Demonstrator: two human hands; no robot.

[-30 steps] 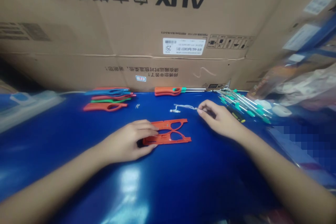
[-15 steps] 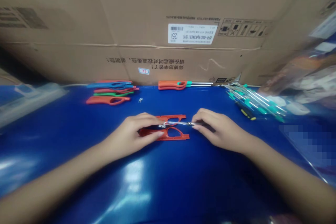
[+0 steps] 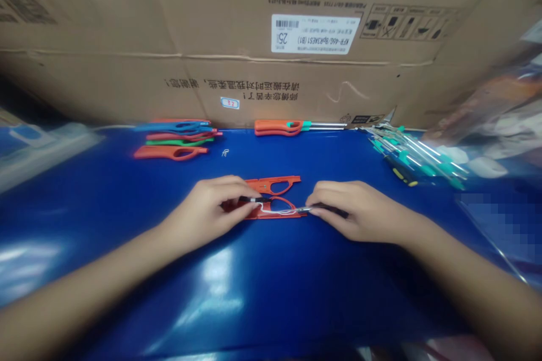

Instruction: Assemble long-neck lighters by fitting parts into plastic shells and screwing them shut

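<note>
Two orange lighter shell halves [image 3: 279, 185] lie open, one behind the other, between my hands on the blue table. My left hand [image 3: 222, 203] pinches a small black part [image 3: 263, 199] just over the nearer half. From it a thin white wire [image 3: 275, 212] runs right. My right hand [image 3: 351, 211] grips a dark rod with a metal tip [image 3: 303, 210], and the tip meets the wire at the right end of the shell. Whether the rod is a tool or a lighter part cannot be told. My left fingers hide part of the shell halves.
Coloured lighter handles [image 3: 173, 152] are piled at the back left. A whole orange lighter [image 3: 277, 127] lies by the cardboard wall [image 3: 237, 22]. At the back right is a heap of metal tubes with green parts [image 3: 419, 158], beside a black-and-yellow handle [image 3: 400, 172]. Small white bits [image 3: 225, 153] lie mid-table.
The metal tip has come down towards the nearer shell half's right end. The black part in my left hand now points right over the shell, and the wire sags lower.
</note>
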